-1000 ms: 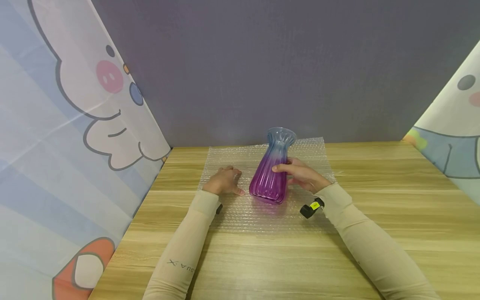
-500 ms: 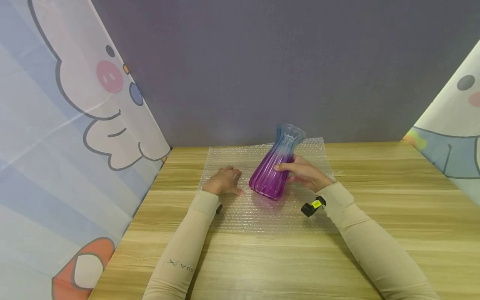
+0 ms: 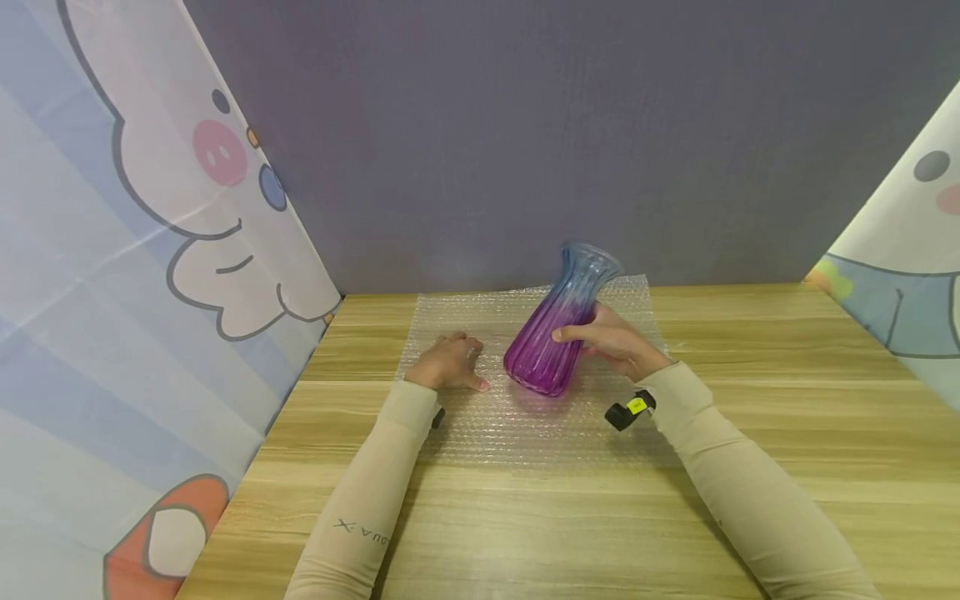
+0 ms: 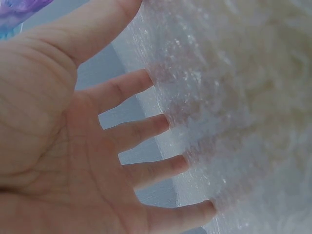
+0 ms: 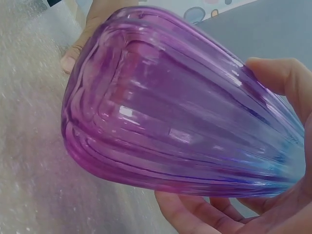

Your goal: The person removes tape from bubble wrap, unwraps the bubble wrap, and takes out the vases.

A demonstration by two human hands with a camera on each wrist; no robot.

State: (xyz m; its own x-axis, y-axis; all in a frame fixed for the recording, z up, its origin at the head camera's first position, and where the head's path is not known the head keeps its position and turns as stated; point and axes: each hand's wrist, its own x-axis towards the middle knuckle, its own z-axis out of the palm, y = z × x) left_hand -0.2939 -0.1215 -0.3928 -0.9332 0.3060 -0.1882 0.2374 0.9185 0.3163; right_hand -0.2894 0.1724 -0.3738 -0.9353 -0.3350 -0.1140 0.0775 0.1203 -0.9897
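Note:
A ribbed glass vase [image 3: 551, 337], purple at its base and blue toward the flared mouth, is tilted with its mouth up and to the right. My right hand [image 3: 618, 340] grips its side, thumb on one face and fingers around the other, as the right wrist view shows. Under it lies a sheet of bubble wrap [image 3: 517, 433]. My left hand [image 3: 447, 362] rests on the left part of that sheet. In the left wrist view its fingers [image 4: 146, 127] are spread and fairly straight, fingertips touching the bubble wrap [image 4: 243, 97].
The wooden table [image 3: 525, 533] extends toward me and to both sides. A grey panel [image 3: 525, 142] rises behind its back edge. Cartoon-printed cloths hang at the left [image 3: 112, 333] and right. A black wrist camera [image 3: 628, 411] sits below the right wrist.
My right hand has lifted the vase slightly and tilted it further, its mouth shifting to the right. The left hand and the bubble wrap have stayed in place.

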